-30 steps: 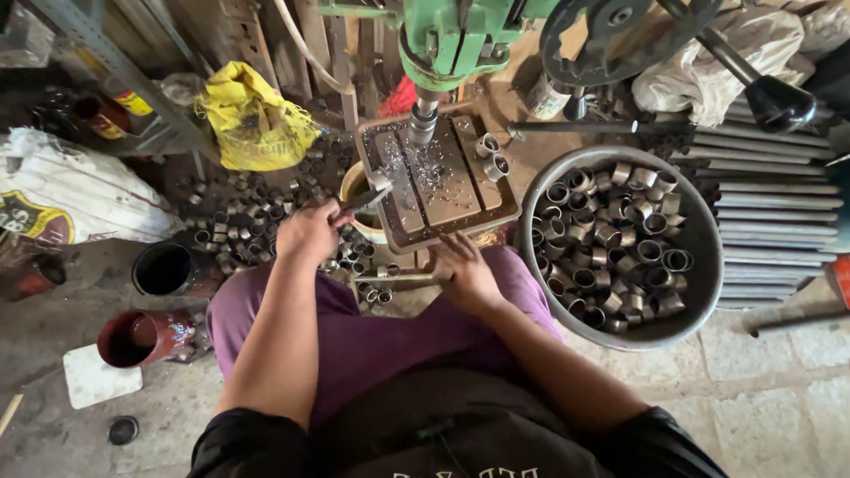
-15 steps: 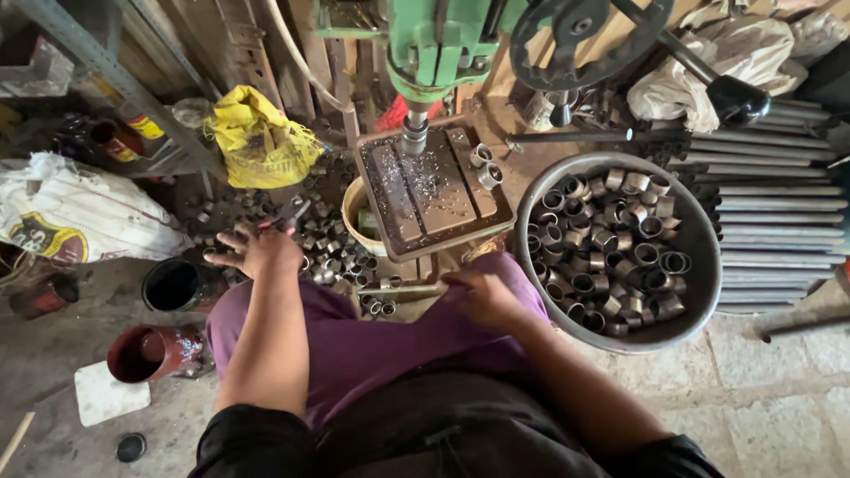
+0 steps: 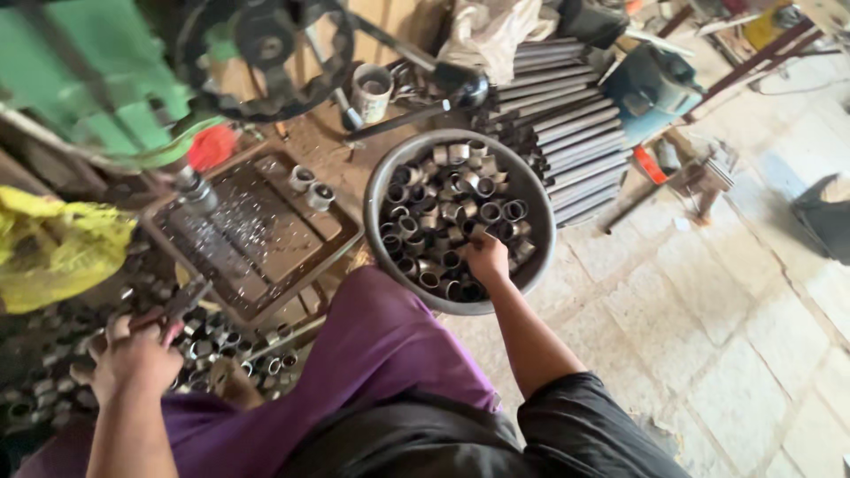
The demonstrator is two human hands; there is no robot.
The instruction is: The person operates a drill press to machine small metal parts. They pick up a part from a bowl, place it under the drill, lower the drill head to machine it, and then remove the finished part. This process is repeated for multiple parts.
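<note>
My right hand reaches into a round metal basin filled with several short steel pipe rings. Its fingers are curled down among the rings at the near side, and what they grip is hidden. My left hand is low at the left, above a heap of loose rings on the floor. It is closed on a dark plier-like tool with reddish handles that points toward the drill table. My purple-clad knee lies between the two hands.
A green drill press with a handwheel stands over a chip-strewn metal table bearing two rings. There is a yellow bag at left. Behind the basin are stacked steel pipes, a tin can and a blue motor.
The view has swung right. My right hand moved from my lap into the basin of rings. My left hand stays low at the left with the tool.
</note>
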